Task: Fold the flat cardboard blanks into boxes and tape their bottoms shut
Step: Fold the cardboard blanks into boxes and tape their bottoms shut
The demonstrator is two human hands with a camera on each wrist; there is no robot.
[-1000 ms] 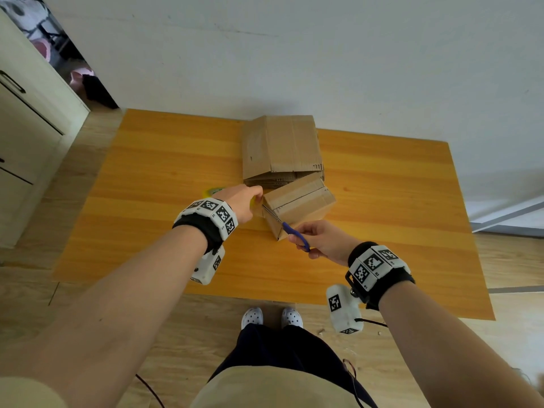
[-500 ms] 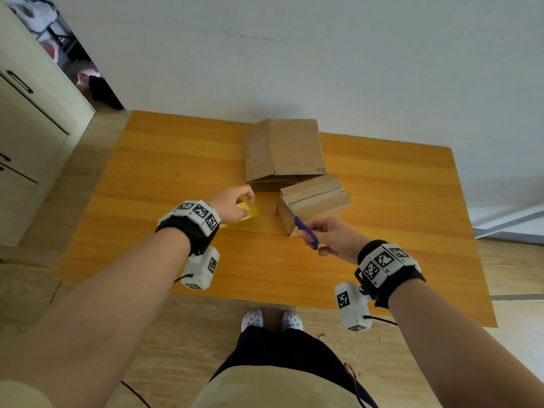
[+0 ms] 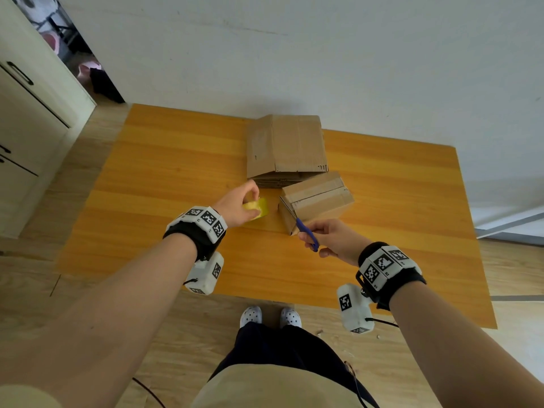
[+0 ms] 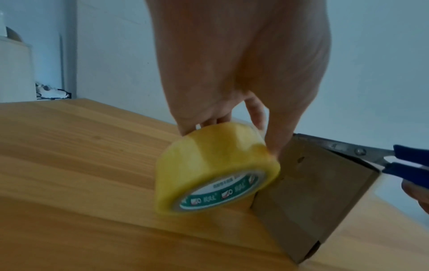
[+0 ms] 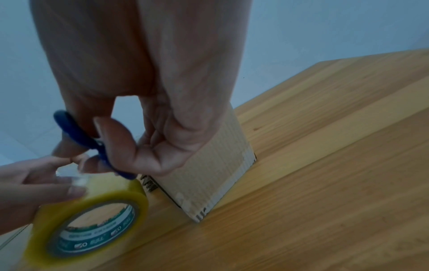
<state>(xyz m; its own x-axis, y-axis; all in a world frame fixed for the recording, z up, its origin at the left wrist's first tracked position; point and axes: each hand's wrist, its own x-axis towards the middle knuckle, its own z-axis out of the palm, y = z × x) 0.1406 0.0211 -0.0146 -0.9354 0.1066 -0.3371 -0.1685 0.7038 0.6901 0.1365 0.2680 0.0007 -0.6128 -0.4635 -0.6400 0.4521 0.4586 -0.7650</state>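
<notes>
With our left hand (image 3: pixel 235 206) gripping the yellow tape roll (image 3: pixel 259 208) and our right hand (image 3: pixel 332 238) clamped on the blue-handled scissors (image 3: pixel 306 234), the tape's loose end may restick at the brown cardboard box's (image 3: pixel 316 198) nine o'clock.

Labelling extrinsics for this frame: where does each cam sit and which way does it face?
Head: worn on the head, facing down and forward at the table, box and flat blanks; both forearms, legs, shoes show.
Left wrist: looks along the left hand at the tape roll in its grip.
Right wrist: looks along the right hand at the scissors.
All three share the roll, box and scissors.
</notes>
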